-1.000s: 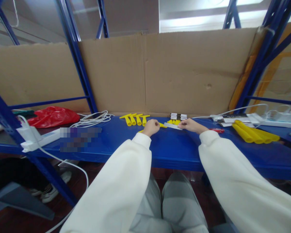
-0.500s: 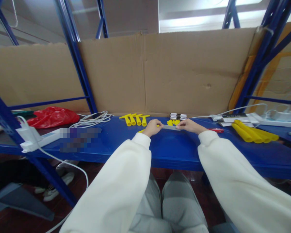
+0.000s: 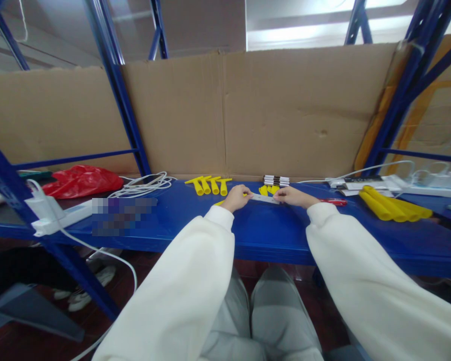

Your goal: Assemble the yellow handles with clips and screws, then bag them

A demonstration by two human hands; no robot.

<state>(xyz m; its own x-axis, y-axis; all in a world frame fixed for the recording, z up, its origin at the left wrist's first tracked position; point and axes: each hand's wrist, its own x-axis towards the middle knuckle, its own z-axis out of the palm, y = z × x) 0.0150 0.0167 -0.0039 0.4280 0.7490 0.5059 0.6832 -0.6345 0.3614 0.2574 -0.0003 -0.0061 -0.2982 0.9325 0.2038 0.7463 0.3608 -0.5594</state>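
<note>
My left hand pinches the left end of a thin, flat, whitish strip. The strip's other end sits between the closed fingers of my right hand. It spans the gap between both hands just above the blue tabletop; its exact kind is unclear. Beyond it lie small yellow pieces, partly hidden by my fingers. A stack of white strips with dark bands is at the back. Left of my left hand stands a row of several yellow T-shaped plastic pieces. A slim red tool rests beside my right wrist.
Several long yellow tubes lie at the right. A power strip and cables are behind them. On the left are a red plastic bag, coiled white cable and another power strip. A cardboard wall closes the back.
The strip between my hands has tilted slightly, so its face looks whiter and shows more. Both hands stay in nearly the same place.
</note>
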